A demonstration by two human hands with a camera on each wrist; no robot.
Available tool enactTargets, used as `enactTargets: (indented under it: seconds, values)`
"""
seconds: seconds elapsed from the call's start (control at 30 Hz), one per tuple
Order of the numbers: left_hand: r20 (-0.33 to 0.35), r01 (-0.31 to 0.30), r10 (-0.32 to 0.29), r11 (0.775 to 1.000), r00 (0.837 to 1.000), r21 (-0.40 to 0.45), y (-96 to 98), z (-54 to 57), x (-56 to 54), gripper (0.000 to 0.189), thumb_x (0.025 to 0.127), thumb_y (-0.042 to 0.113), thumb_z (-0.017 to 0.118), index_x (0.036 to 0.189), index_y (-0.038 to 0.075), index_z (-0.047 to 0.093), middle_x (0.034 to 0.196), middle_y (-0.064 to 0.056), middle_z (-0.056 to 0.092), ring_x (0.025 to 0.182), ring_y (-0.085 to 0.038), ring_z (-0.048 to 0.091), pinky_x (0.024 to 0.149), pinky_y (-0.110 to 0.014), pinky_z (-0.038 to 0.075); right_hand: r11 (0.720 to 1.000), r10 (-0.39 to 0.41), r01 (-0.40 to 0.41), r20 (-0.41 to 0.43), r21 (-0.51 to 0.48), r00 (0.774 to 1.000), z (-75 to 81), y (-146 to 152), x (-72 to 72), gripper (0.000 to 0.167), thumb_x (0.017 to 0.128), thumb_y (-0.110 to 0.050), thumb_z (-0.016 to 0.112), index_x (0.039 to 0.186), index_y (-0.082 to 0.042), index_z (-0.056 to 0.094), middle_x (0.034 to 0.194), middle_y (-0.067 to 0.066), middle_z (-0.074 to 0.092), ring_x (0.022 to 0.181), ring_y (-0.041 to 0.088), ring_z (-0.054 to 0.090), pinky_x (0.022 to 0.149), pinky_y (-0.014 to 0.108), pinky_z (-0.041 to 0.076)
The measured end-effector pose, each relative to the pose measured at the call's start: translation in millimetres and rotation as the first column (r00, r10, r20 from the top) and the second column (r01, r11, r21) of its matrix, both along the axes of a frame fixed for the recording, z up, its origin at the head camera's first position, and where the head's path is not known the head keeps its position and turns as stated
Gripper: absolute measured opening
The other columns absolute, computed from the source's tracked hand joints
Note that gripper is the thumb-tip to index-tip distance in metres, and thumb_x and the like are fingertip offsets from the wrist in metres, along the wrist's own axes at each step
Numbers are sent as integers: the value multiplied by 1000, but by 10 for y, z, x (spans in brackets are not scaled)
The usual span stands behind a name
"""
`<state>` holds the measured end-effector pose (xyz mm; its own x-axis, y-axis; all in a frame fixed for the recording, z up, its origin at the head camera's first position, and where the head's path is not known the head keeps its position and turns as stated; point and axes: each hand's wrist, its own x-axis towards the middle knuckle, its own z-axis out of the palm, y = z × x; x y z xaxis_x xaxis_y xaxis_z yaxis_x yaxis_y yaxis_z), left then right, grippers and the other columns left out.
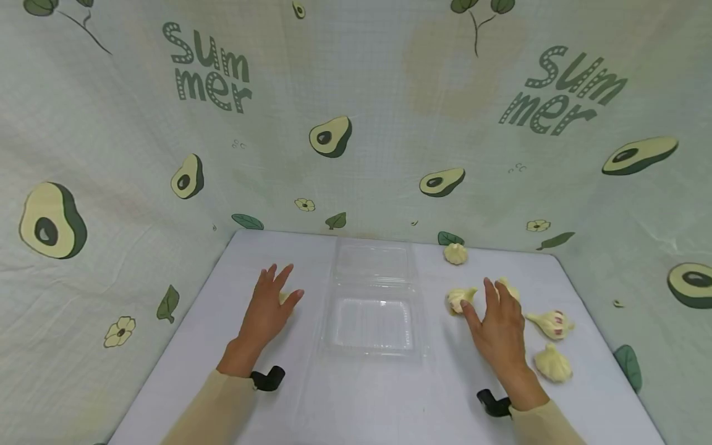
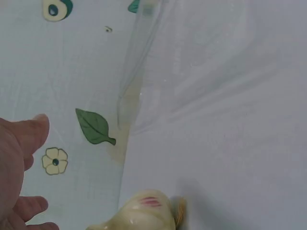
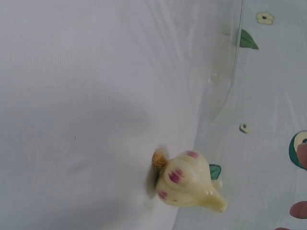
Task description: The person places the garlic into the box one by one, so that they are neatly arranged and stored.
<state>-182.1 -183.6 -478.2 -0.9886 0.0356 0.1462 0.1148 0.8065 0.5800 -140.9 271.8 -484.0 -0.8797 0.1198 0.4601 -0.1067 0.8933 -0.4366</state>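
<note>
Garlic bulbs (image 1: 552, 363) are lying right of the clear plastic box (image 1: 368, 324), with another bulb (image 1: 283, 298) peeking out behind the left hand (image 1: 266, 318). That hand and the right hand (image 1: 497, 330) are hovering with fingers spread, pinching nothing; can't tell if the left is brushing its bulb. What's worrying me: these bulbs are looking round and shiny, so a clumsy grab could be sending one rolling, and the right hand is hanging among several, so bumping a neighbour seems likely. Box is looking flimsy, maybe skidding if knocked. White tabletop (image 1: 356, 408) is sitting underneath, and avocado-print cloth (image 1: 384, 93) is hanging around the back and sides.
</note>
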Motion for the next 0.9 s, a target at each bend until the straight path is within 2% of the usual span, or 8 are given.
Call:
enactTargets:
  seconds: [0.1, 0.23, 0.33, 0.53, 0.63, 0.73, 0.8, 0.9]
  values:
    - [46, -20, 13, 986, 999, 163, 33, 50, -4, 72, 104, 35, 68, 166, 18, 36, 173, -22, 25, 159, -47, 20, 123, -69, 29, 997, 5, -5, -1, -75, 1000, -12, -41, 22, 67, 99, -19, 74, 152, 8, 45, 151, 39, 42, 135, 61, 39, 105, 77, 34]
    - [122, -54, 14, 941, 992, 334, 101, 86, -28, 76, 102, 32, 72, 167, 25, 33, 174, -14, 27, 155, -45, 33, 122, -61, 37, 991, 23, -21, 14, -135, 1000, -37, -112, 56, 63, 98, -14, 74, 151, 7, 47, 150, 37, 45, 138, 57, 40, 106, 74, 38]
    - [177, -77, 4, 908, 984, 412, 160, 78, -49, 76, 102, 31, 73, 167, 29, 33, 174, -12, 28, 152, -45, 38, 118, -58, 43, 987, 49, -44, 29, -153, 998, -60, -178, 83, 60, 99, -14, 73, 150, 7, 49, 148, 36, 48, 137, 56, 43, 105, 74, 41]
    - [225, -83, -45, 844, 973, 530, 263, -28, -72, 74, 101, 26, 74, 165, 27, 37, 172, -11, 34, 155, -38, 37, 118, -56, 44, 978, 99, -75, 115, -194, 988, -97, -307, 138, 59, 103, -19, 69, 152, 5, 47, 151, 33, 47, 138, 53, 46, 106, 72, 44]
    - [257, -93, -88, 782, 963, 616, 313, -98, -83, 73, 100, 21, 74, 164, 25, 39, 170, -15, 36, 153, -39, 40, 119, -55, 42, 973, 118, -81, 164, -216, 979, -122, -362, 156, 60, 104, -21, 68, 154, 3, 45, 152, 30, 47, 132, 48, 53, 101, 65, 52]
    - [292, -115, -140, 696, 946, 709, 361, -171, -106, 73, 101, 13, 72, 165, 20, 38, 169, -21, 35, 148, -41, 46, 118, -53, 45, 964, 144, -86, 224, -251, 964, -145, -419, 173, 61, 106, -24, 66, 157, 0, 44, 154, 26, 47, 125, 43, 60, 95, 58, 58]
    - [319, -140, -174, 636, 932, 759, 389, -219, -126, 73, 102, 7, 69, 166, 17, 35, 168, -24, 36, 144, -42, 51, 114, -50, 50, 954, 164, -84, 265, -287, 950, -159, -454, 181, 62, 106, -26, 65, 158, -2, 43, 156, 25, 46, 125, 41, 61, 95, 56, 59]
    - [348, -176, -211, 567, 913, 805, 416, -290, -158, 75, 102, 2, 68, 167, 15, 33, 163, -27, 40, 136, -42, 58, 107, -47, 56, 938, 191, -74, 326, -339, 926, -166, -500, 186, 63, 107, -30, 64, 160, -5, 42, 157, 23, 47, 124, 39, 64, 95, 53, 60]
